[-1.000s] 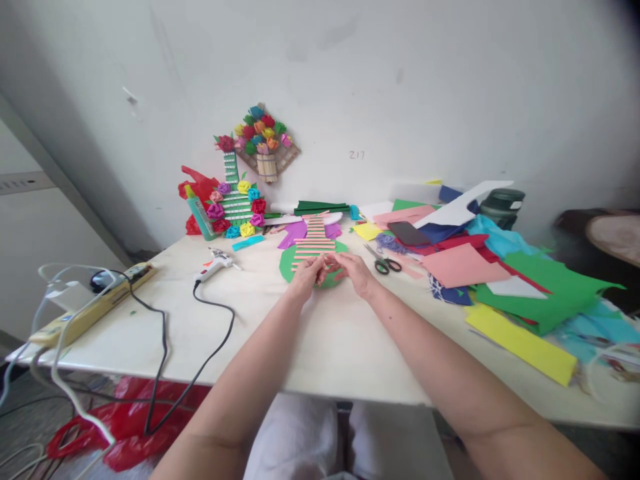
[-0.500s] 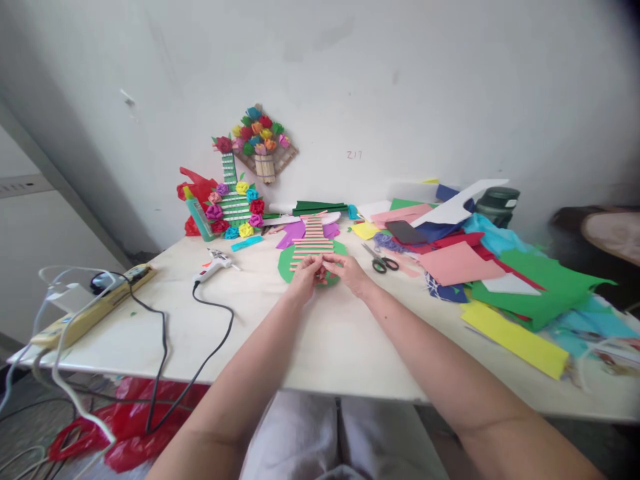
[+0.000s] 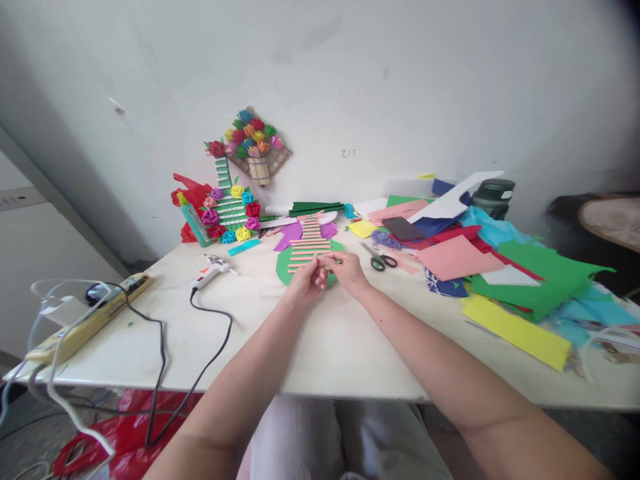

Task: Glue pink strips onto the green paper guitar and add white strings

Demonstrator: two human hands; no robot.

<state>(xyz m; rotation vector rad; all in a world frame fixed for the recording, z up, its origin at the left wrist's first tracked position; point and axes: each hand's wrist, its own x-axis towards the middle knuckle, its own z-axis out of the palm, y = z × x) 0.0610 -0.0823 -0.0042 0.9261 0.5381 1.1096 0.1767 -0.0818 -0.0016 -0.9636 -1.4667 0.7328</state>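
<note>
Whatever lies between the fingertips of the left hand (image 3: 306,283) and the right hand (image 3: 349,272) is too small to tell, and the two hands hide the near part of the green base (image 3: 284,267) and the ends of the lowest pink strips (image 3: 310,245). Both forearms run out of the bottom edge, which also cuts off the red plastic bag (image 3: 131,427). The left edge crops the pale cabinet (image 3: 30,247); the right edge crops the brown chair (image 3: 583,212) and a blurred tangle of small items (image 3: 613,350). Light-blue material (image 3: 493,225) covers the foot of the dark green bottle (image 3: 494,193).
</note>
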